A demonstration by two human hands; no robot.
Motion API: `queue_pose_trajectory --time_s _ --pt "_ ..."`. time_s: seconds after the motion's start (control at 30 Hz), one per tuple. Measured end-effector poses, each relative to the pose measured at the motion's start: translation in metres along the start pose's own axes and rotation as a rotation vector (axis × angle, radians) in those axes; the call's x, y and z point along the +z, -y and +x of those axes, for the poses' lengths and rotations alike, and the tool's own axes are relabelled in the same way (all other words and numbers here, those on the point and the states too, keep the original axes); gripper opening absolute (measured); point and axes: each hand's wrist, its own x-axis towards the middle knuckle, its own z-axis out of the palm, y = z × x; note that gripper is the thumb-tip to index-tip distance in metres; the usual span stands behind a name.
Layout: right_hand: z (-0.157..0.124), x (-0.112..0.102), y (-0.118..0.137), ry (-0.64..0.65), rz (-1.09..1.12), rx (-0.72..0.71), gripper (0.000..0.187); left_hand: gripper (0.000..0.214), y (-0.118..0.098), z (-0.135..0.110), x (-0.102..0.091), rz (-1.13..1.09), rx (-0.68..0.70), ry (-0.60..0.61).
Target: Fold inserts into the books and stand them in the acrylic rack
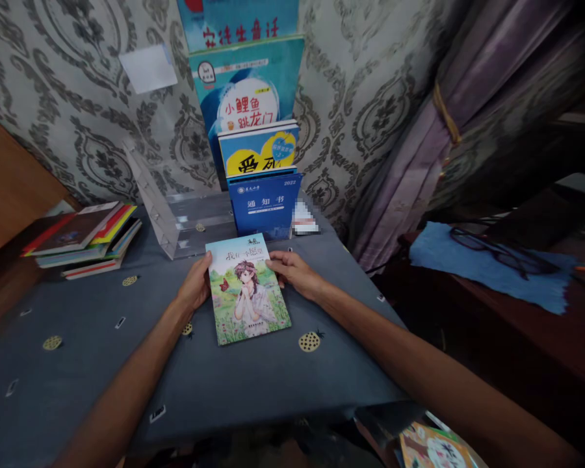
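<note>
The illustrated book [249, 296] is held between the left hand [195, 283] and right hand [295, 273], both partly curled around its opposite side edges, over the blue-grey tablecloth [322, 380]. Just beyond, upright books [264, 207] stand in a clear rack [152, 203]; a book stack [82, 235] lies farther left.

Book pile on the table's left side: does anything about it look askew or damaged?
Yes, askew: the book pile is untidy, its layers turned at different angles with edges jutting unevenly. No damage shows.

The table [97, 370], covered in pineapple-patterned blue-grey, bears stacked books [85, 239] beside a clear rack [152, 207].
</note>
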Motion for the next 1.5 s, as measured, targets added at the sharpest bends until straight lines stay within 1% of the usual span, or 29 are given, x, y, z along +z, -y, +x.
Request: queue_pose_trajectory --time_s 0.13,0.23,0.3,0.4,0.5,0.57,0.73,0.9,1.0,1.1,1.2,1.3,1.4,1.5 --pt "0.0 0.001 0.001 -0.018 0.005 0.003 0.037 0.05 -0.003 -0.009 0.002 0.086 0.014 0.047" --pt "0.001 0.0 0.003 -0.042 0.023 0.003 0.039 0.06 -0.004 -0.013 0.003 0.119 0.021 0.101" --pt "0.001 -0.001 0.004 -0.054 0.036 0.007 0.041 0.063 -0.005 -0.014 0.003 0.137 0.018 0.138" --pt "0.001 -0.004 0.007 -0.074 0.036 0.021 0.044 0.061 -0.005 -0.014 0.003 0.178 0.012 0.177" --pt "0.001 -0.007 0.01 -0.085 0.023 0.014 0.046 0.052 -0.007 -0.015 0.005 0.24 -0.003 0.212" --pt "0.0 -0.008 0.013 -0.084 0.017 -0.016 0.046 0.048 -0.01 -0.015 0.009 0.269 0.008 0.215" --pt "-0.002 -0.012 0.023 -0.092 -0.012 -0.113 0.044 0.046 -0.022 -0.011 0.025 0.323 0.09 0.203" --pt "-0.005 -0.017 0.035 -0.141 -0.029 -0.182 0.042 0.041 -0.039 -0.002 0.041 0.385 0.199 0.234" --pt "-0.007 -0.021 0.044 -0.17 -0.063 -0.232 0.041 0.039 -0.05 0.005 0.052 0.475 0.274 0.254" --pt "-0.005 -0.027 0.057 -0.203 -0.137 -0.316 0.039 0.04 -0.062 0.014 0.062 0.583 0.385 0.259" --pt "0.002 -0.033 0.074 -0.233 -0.227 -0.412 0.039 0.035 -0.076 0.023 0.074 0.63 0.506 0.246" --pt "0.012 -0.038 0.095 -0.283 -0.311 -0.523 0.04 0.027 -0.092 0.028 0.087 0.628 0.62 0.206" --pt "0.019 -0.04 0.114 -0.318 -0.367 -0.636 0.04 0.027 -0.106 0.026 0.102 0.62 0.718 0.126" --pt "0.023 -0.039 0.126 -0.338 -0.395 -0.713 0.041 0.025 -0.116 0.021 0.115 0.671 0.82 0.048"
